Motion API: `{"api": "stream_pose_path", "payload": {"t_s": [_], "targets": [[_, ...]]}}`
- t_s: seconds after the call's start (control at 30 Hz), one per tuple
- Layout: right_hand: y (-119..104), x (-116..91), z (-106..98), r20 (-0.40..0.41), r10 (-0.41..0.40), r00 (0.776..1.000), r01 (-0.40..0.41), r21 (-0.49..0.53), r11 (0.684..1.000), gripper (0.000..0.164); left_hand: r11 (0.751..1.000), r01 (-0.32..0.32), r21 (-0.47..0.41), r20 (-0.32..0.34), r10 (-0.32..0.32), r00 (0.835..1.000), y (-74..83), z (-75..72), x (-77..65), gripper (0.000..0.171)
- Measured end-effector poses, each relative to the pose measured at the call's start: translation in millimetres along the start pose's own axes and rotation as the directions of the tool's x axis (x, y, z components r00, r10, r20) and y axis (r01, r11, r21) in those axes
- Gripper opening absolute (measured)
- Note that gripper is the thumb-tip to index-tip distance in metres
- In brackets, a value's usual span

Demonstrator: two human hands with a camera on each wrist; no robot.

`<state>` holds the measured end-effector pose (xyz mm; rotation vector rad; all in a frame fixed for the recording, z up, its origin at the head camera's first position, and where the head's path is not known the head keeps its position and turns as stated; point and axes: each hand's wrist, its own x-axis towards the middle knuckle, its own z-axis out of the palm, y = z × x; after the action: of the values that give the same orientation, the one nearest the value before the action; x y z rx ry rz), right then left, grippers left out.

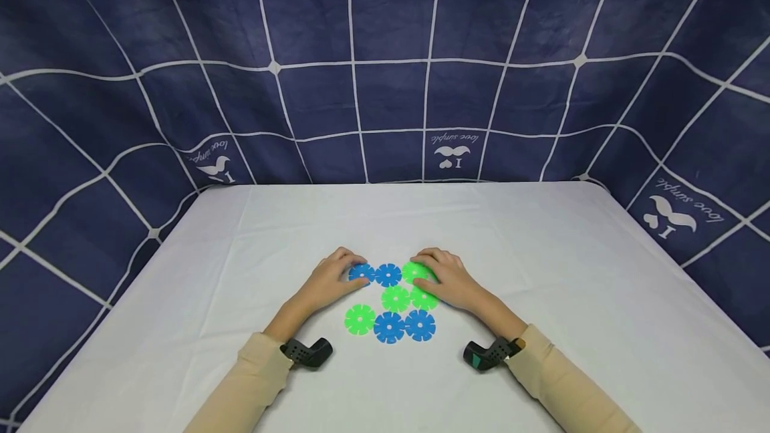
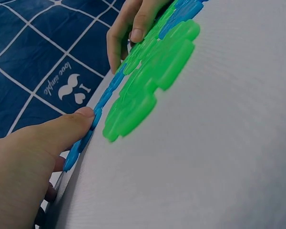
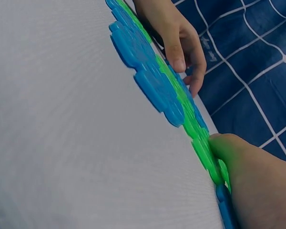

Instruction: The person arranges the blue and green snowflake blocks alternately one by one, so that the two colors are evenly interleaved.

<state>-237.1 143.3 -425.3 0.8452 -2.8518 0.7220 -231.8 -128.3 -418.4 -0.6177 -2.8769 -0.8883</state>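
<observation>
On white cloth (image 1: 541, 252), left hand (image 1: 327, 282) pinches blue disc (image 1: 363, 274), right hand (image 1: 454, 280) pinches green disc (image 1: 412, 272), both partly covered

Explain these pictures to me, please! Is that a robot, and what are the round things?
No robot here, just a person's left hand and right hand. The wide picture comes from a camera on their head, looking forward and down. The two tilted pictures come from cameras worn on each wrist. On the white surface lie flat blue discs and green discs with notched edges. The left hand holds the far-left blue disc; the right hand holds the green disc nearest its thumb.
</observation>
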Motion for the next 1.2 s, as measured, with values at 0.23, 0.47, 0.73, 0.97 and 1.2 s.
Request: {"api": "stream_pose_path", "payload": {"t_s": [0.23,0.47,0.73,0.97,1.2], "targets": [[-1.6,-0.1,-0.9,-0.002,0.020,1.000,-0.020,0.033,0.999,0.045,0.999,0.027,-0.035,-0.010,-0.028,1.000,-1.1,2.4,0.9,0.043],[-3.5,-0.3,-0.2,-0.045,0.019,0.999,-0.014,0.104,0.994,0.046,0.989,0.070,-0.129,-0.008,-0.071,0.997,-0.1,2.6,1.7,0.042],[-5.5,0.3,-2.5,-0.090,0.001,0.996,0.013,0.159,0.987,0.046,0.948,0.108,-0.299,0.001,-0.113,0.994,-0.3,0.0,4.1,0.037],[-8.9,0.0,-6.1,-0.028,0.027,0.999,-0.020,0.230,0.973,0.038,0.913,0.138,-0.383,-0.028,-0.161,0.987,0.0,-5.9,5.4,0.033],[-10.1,-0.5,-9.0,-0.006,0.041,0.999,-0.038,0.238,0.970,0.038,0.888,0.136,-0.440,-0.117,-0.206,0.971,-9.7,-23.6,9.4,0.034]]}}
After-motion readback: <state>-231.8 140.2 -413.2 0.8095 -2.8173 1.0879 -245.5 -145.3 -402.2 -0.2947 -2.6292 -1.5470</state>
